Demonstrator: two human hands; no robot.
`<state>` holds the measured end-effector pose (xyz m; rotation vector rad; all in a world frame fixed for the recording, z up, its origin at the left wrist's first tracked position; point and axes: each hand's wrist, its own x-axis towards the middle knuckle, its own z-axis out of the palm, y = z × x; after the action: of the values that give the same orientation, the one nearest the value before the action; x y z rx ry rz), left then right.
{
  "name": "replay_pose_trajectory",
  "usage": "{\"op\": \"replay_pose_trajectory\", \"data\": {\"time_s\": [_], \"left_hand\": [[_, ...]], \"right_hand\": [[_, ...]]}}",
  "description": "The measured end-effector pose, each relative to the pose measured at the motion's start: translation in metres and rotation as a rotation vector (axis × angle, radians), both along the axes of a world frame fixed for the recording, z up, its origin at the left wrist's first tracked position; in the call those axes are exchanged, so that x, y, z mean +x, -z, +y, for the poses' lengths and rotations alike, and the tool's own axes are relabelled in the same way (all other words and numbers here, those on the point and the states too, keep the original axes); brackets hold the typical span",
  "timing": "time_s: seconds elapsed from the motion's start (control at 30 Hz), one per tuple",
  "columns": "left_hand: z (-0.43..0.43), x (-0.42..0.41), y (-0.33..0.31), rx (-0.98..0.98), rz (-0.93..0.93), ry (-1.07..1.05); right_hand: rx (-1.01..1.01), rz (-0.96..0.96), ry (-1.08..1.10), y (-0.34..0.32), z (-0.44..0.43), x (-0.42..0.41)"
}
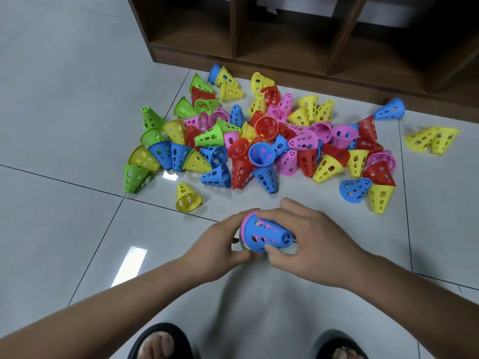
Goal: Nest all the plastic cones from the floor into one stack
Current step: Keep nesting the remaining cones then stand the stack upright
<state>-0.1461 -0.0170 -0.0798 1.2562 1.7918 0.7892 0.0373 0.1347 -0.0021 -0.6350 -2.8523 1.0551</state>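
A: Where is the stack?
B: Near centre, held between both hands. The stack (pixel 264 235) lies on its side, wide mouth to the left, narrow tip to the right. The outer cone is blue, with pink and green rims peeking out at the mouth.
A: Hands?
B: The left hand (pixel 217 244) curls round the wide rim, thumb underneath. The right hand (pixel 311 242) wraps the narrow end, fingers over the top. Both are gripping.
A: Loose cones?
B: The main pile (pixel 259 136) sits beyond the hands, mixed colours, most tipped over. Its far edge comes close to the base of the brown shelf unit (pixel 285 60). Stragglers: one yellow cone (pixel 188 198) near-left of the pile, apart from it. One blue cone (pixel 390 108) far right by the shelf. A yellow pair (pixel 431 139), touching, further right.
A: Room to move?
B: The tile floor (pixel 64 125) lies bare and wide on the left. A bare strip separates the hands from the pile's near edge. A left sandal (pixel 160 340) and right sandal (pixel 342 345) show at the near edge.
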Motion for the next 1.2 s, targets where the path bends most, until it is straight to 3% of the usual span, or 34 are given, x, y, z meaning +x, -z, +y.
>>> {"op": "replay_pose_trajectory", "data": {"time_s": [0.27, 0.43, 0.6, 0.93, 1.2], "left_hand": [[-0.010, 0.001, 0.005, -0.161, -0.342, -0.158], [-0.008, 0.009, 0.006, -0.311, -0.553, -0.233], [0.005, 0.032, 0.005, -0.350, -0.560, -0.201], [0.078, 0.103, 0.001, -0.569, -0.567, 0.074], [0.124, 0.168, 0.002, -0.707, -0.543, 0.249]], "right_hand": [[0.059, -0.047, -0.007, 0.034, -0.008, -0.015], [-0.110, -0.065, 0.102, 0.054, -0.010, -0.002], [-0.242, -0.079, 0.252, 0.068, -0.018, 0.029], [-0.668, 0.016, 0.777, 0.088, -0.025, 0.135], [-0.791, 0.129, 1.029, 0.094, -0.044, 0.204]]}}
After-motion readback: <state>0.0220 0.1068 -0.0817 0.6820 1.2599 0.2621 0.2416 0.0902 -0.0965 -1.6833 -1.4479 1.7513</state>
